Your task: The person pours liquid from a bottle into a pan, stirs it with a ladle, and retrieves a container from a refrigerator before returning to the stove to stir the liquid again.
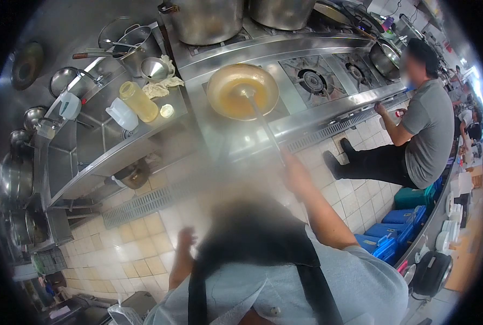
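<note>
"Closed around the handle of a ladle (263,122), is that how the right hand (297,176) sits?"

"Yes, wrapped on it, nearer the body than the pan (215,89) and out past the stove's front edge. The ladle's head dips inside the pan, in yellowish liquid (228,104)."

"And the left hand (185,238)?"

"Loosely open, fingers a little curled, over the tiled floor (144,230). That's left of the pan and nearer the body, well apart from it."

"How tight is it around the pan?"

"Just right of it comes a strip of steel, then one burner (313,81) and a second burner (357,75) farther along. Left of it, past the gap at the counter's edge, are a crumpled cloth (169,86), a yellow bottle (138,102) and a white jug (122,114). Behind it stand two big pots, one (209,21) beside the other (282,11)."

"Standing room?"

"Tiles run along the stove on the body's side of the pan, with a drain grate (328,130) near the stove's foot. Well right of the pan is another person (431,124), feet towards the stove. Blue bins (387,235) edge the tiles, right of the pan and nearer the body. Steam (225,181) blurs the part straight in front of it."
</note>
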A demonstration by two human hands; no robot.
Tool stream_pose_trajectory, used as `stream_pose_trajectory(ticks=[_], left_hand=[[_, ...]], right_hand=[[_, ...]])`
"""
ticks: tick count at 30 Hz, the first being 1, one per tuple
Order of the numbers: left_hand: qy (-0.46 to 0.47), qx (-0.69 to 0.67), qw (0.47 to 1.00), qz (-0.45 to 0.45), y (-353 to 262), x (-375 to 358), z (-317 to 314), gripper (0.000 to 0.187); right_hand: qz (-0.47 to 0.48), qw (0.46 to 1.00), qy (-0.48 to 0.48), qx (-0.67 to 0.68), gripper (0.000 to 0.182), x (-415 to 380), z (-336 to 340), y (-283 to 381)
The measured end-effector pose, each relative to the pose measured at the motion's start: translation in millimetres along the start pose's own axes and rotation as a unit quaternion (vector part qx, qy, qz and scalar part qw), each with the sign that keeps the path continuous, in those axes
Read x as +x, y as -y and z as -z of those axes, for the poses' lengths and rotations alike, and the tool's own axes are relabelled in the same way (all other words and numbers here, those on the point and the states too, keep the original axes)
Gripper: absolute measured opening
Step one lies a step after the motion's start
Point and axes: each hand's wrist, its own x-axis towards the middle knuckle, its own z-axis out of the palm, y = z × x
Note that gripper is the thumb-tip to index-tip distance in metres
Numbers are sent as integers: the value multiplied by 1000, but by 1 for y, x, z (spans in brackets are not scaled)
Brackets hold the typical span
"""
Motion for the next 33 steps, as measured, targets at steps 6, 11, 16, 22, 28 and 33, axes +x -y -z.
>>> stream_pose_trajectory(ticks=[6, 11, 16, 22, 28, 33], left_hand=[[3, 90, 992, -86, -4, -5, 0, 32], [-2, 391, 834, -389, 29, 20, 12, 28], [42, 104, 985, -135, 25, 14, 8, 27], [13, 41, 998, -45, 11, 1, 2, 27], [-34, 37, 998, 25, -13, -21, -7, 28], [-11, 71, 997, -18, -10, -21, -6, 35]], right_hand=[[-11, 1000, 5, -19, 71, 1, -3, -5], [14, 1000, -3, -18, 70, 2, -7, -13], [-13, 1000, 10, -22, 69, -1, 1, 1], [-9, 1000, 19, -14, 69, 1, 0, -2], [-9, 1000, 16, -14, 70, 2, -4, -6], [14, 1000, -2, -26, 70, 2, -7, -10]])
